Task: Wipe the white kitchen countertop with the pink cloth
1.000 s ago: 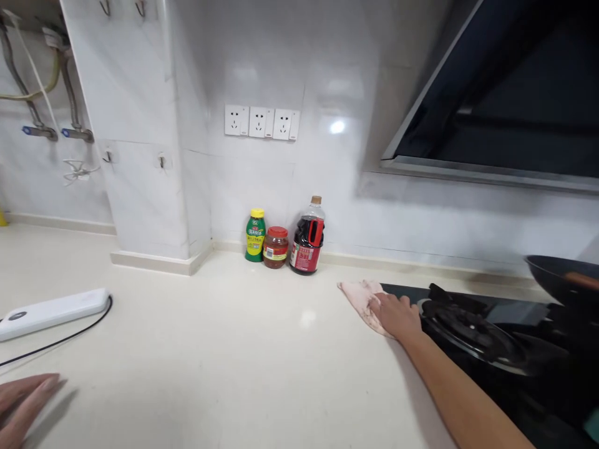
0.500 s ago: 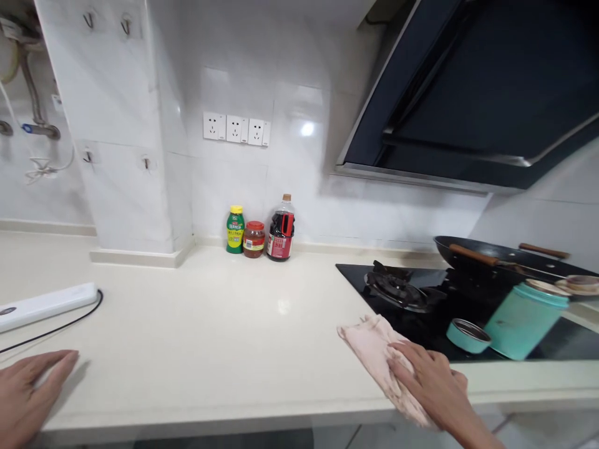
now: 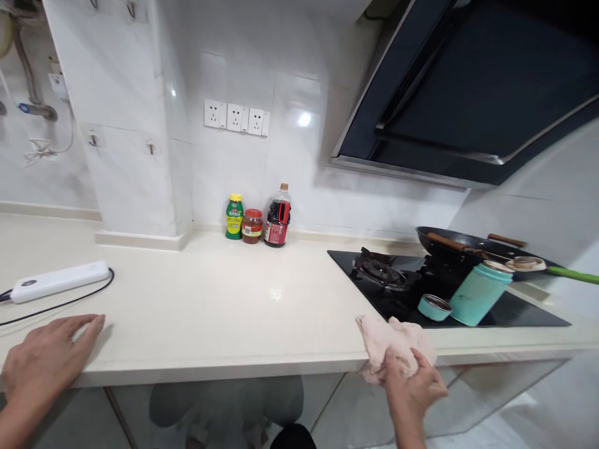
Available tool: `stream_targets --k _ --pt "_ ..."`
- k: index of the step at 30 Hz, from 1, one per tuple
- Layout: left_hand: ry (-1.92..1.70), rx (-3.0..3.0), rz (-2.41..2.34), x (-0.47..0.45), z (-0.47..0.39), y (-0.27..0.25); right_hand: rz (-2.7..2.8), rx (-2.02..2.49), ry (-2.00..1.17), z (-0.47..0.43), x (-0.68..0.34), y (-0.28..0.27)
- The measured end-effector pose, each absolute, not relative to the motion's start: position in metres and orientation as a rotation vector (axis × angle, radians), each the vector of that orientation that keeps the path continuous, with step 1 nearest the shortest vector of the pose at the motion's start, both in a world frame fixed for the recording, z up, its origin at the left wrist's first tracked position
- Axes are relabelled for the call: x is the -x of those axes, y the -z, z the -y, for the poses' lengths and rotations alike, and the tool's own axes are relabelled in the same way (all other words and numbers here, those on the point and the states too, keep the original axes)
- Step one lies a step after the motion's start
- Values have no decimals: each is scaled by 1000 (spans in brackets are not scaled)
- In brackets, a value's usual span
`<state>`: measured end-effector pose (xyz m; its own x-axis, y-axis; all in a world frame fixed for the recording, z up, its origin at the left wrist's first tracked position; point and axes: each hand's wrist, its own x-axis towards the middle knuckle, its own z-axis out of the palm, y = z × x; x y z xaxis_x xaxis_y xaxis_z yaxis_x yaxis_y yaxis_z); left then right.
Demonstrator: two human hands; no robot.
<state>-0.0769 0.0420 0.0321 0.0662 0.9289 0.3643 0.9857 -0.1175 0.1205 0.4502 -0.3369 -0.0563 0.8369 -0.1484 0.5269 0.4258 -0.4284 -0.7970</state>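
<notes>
Between four and five o'clock, at the front edge of the desk, the right hand holds a pale pink cloth, bunched between thumb and fingers. A second ago the cloth lay by the far corner of the black hob; half a second later it was spread flatter near the close corner. Now it is gathered up and folds over the rim — whether any of it touches the hob, I cannot tell. That suggests, as a judgement, that the work with the cloth has shifted from the wall side to the near border.

Toward eight o'clock the left hand rests on the desk with its thumb spread wide from the fingers, holding nothing visible, just below the cord of a white power strip. At three to four o'clock a turquoise jar and a small turquoise cup stand on the hob — apparently undisturbed, just beyond the cloth.
</notes>
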Motion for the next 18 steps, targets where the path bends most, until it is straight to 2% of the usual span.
stream_targets --k 10,15,18 --pt "584 2175 2048 68 -28 -49 565 1740 608 253 -280 82" --pt "650 2172 2029 65 -20 -49 788 1671 341 236 -217 88" --pt "691 2189 1998 64 -13 -51 1023 1551 62 237 -193 87"
